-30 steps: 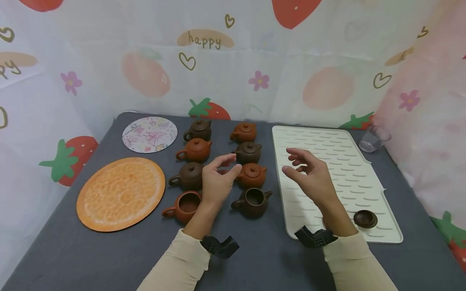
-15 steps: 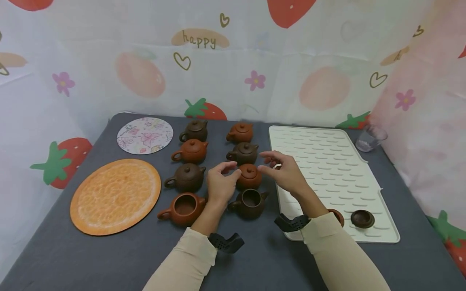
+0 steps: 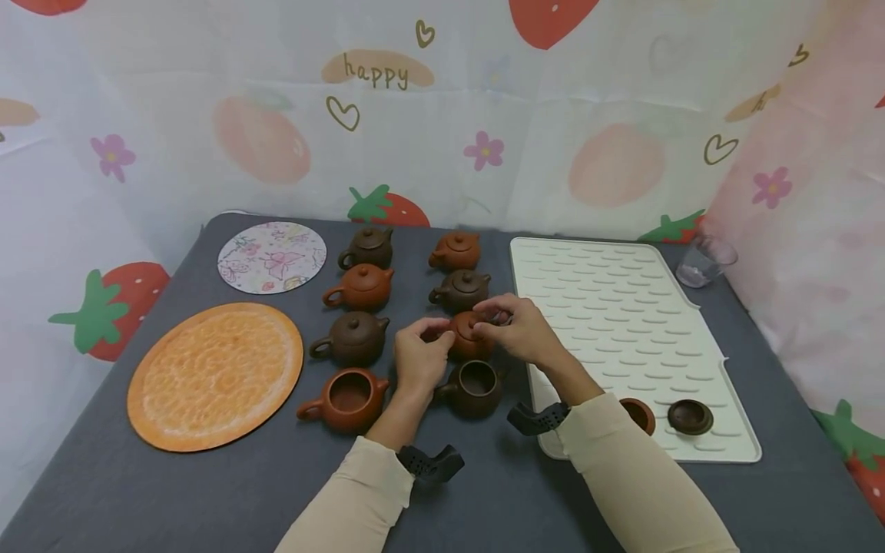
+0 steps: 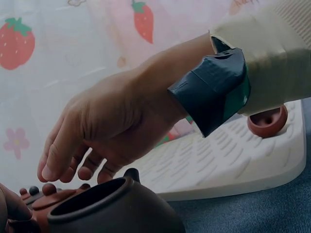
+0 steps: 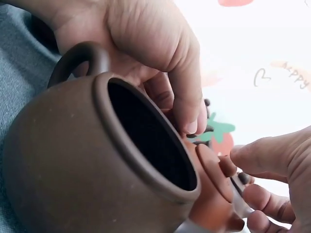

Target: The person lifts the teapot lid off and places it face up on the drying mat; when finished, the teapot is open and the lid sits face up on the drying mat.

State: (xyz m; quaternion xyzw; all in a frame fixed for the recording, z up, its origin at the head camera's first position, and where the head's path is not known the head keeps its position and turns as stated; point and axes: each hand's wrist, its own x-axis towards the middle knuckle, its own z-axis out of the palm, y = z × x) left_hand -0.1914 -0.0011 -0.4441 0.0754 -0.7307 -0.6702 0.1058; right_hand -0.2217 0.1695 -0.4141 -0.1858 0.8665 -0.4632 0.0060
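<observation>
On the tabletop [image 3: 207,499], head view: orange-brown teapot [image 3: 470,350] sat btwn a dark lidded pot [image 3: 459,292] & a dark lidless pot [image 3: 475,399]; L hand [image 3: 422,359]'s grip was clamped on it, handle side; R hand [image 3: 518,330] was at its lid [image 3: 465,326], grip apart. L wrist view: R fingertip [image 4: 47,173] was just above the knob [image 4: 49,189]. R wrist view: R thumb [image 5: 265,158] was at the knob, other fingers [image 5: 257,196] spaced off it.

This looks like a curtained booth. Printed cloth [image 3: 415,161] (strawberries [image 3: 553,19] and hearts [image 3: 343,114]) walls in the dark table [image 3: 173,499]; the wider room cannot be told.
</observation>
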